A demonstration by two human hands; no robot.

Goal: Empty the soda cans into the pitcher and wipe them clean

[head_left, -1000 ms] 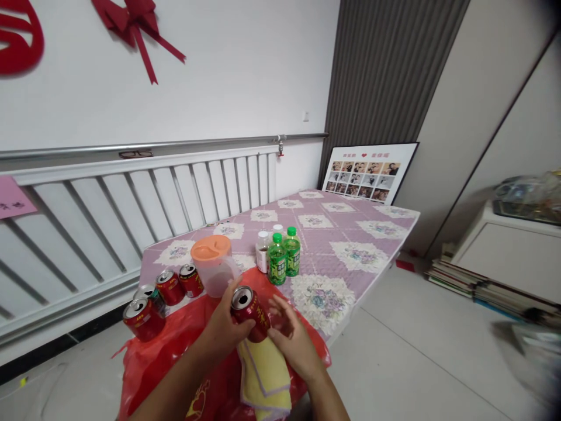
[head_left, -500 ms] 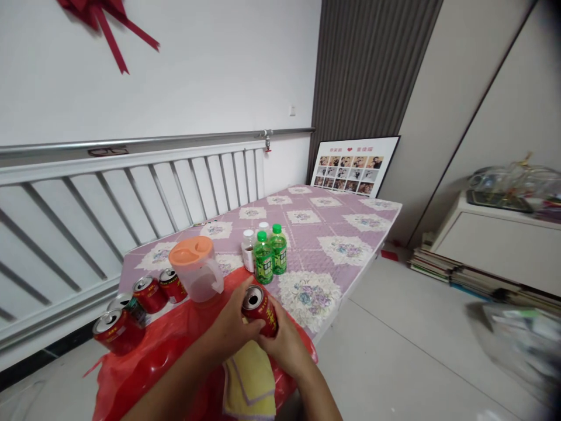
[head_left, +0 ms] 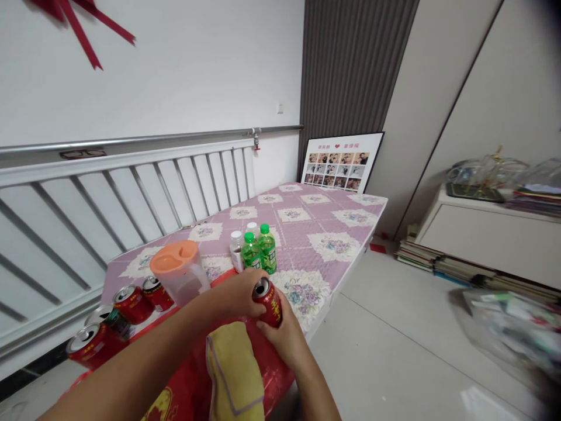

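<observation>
A red drink can [head_left: 272, 308] with yellow lettering and an opened top is held between both of my hands, tilted slightly. My left hand [head_left: 242, 294] wraps its left side, with the thumb low on the front. My right hand [head_left: 284, 334] closes round the lower right side; some of its fingers are hidden behind the can. Just below lies a folded yellow cloth [head_left: 235, 371] with a purple edge, on red plastic sheeting [head_left: 274, 374]. Close behind the hands stand two green bottles [head_left: 267, 251] with green caps and two white-capped bottles [head_left: 236, 248].
A clear pitcher [head_left: 177, 270] with an orange lid stands left of my hands. Several cans, mostly red [head_left: 132, 305], stand at the table's left edge, partly behind my left forearm. A purple floral cloth [head_left: 315, 216] covers the table. A white radiator [head_left: 170, 193] runs along the wall.
The view has turned a little to the right. My hands and the can have moved away from the yellow cloth, which shows more fully. My left forearm now reaches farther across the red sheeting.
</observation>
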